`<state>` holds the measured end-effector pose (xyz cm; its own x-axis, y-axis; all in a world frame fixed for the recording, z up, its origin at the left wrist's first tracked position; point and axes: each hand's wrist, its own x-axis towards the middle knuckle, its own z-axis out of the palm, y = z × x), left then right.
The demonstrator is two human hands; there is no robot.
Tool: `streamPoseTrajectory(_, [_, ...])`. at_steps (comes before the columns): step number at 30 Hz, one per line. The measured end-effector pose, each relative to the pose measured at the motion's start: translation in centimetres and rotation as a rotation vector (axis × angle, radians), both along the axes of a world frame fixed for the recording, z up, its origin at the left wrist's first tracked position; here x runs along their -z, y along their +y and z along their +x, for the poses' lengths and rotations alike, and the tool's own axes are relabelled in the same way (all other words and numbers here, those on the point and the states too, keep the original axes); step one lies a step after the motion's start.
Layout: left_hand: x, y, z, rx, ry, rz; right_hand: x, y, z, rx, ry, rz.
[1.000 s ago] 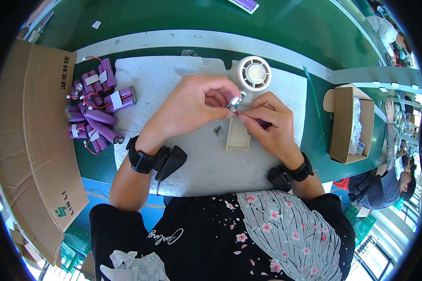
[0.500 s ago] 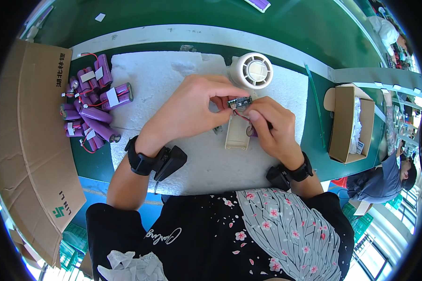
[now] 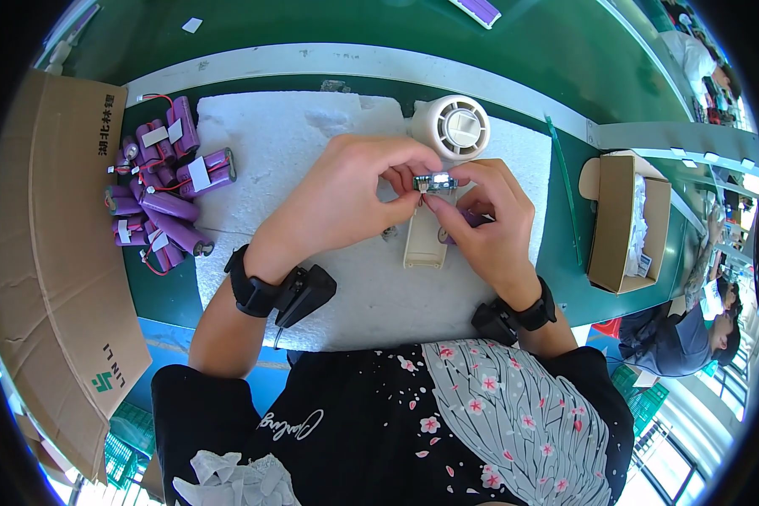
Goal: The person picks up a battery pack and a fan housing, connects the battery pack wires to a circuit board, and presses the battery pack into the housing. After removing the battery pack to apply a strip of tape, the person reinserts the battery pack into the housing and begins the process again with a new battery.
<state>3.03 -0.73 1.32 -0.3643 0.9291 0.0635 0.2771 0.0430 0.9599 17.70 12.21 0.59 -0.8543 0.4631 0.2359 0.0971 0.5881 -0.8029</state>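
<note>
A small green circuit board [image 3: 435,180] with a bright shiny part is held up over the middle of the foam sheet. My left hand [image 3: 358,187] pinches its left end between thumb and fingers. On the other side my right hand [image 3: 496,221] is closed, its index finger at the board's right end and its thumb by the white plug [image 3: 422,189] and thin wires. A purple battery pack [image 3: 476,220] shows under the curled right fingers, partly hidden. Below lies an open cream handle shell [image 3: 424,243], adjoining a round cream fan head [image 3: 461,127] with a slotted front.
White foam sheet [image 3: 270,160] covers the green table. Several purple battery packs [image 3: 173,211] with wires lie heaped at left, beside a large cardboard box [image 3: 55,270]. An open carton [image 3: 607,223] and a green strip [image 3: 567,190] are at right. Another person [image 3: 670,341] sits far right.
My right hand has opened up slightly and shifted, its index finger now at the board's right end. The board has tilted level and catches the light. The left hand stays put.
</note>
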Motion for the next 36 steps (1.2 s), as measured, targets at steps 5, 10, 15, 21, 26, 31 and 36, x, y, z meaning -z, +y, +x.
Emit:
streamPoseTrajectory(5, [0.5,-0.1,-0.3,-0.001,-0.017,0.003,0.2,0.0,-0.2,0.036,0.001,-0.024])
streamPoseTrajectory(10, [0.6,0.0,-0.3,-0.008,0.096,0.031,0.1,0.2,0.0,0.008,-0.051,-0.017])
streamPoseTrajectory(15, [0.8,0.0,-0.1,-0.019,0.269,0.101,0.2,0.3,-0.1,0.013,-0.025,0.013])
streamPoseTrajectory(21, [1.1,0.1,0.1,-0.039,0.278,0.158,-0.1,0.2,-0.3,0.004,0.022,0.098])
streamPoseTrajectory(26, [1.1,0.1,0.0,-0.025,0.269,0.139,0.1,0.1,-0.3,0.022,0.011,0.098])
streamPoseTrajectory(31, [1.1,0.0,-0.1,-0.024,0.279,0.142,0.0,0.0,-0.4,0.029,-0.01,0.102])
streamPoseTrajectory(36, [1.2,0.1,-0.2,-0.022,0.278,0.144,0.0,0.1,-0.4,0.029,-0.028,0.091])
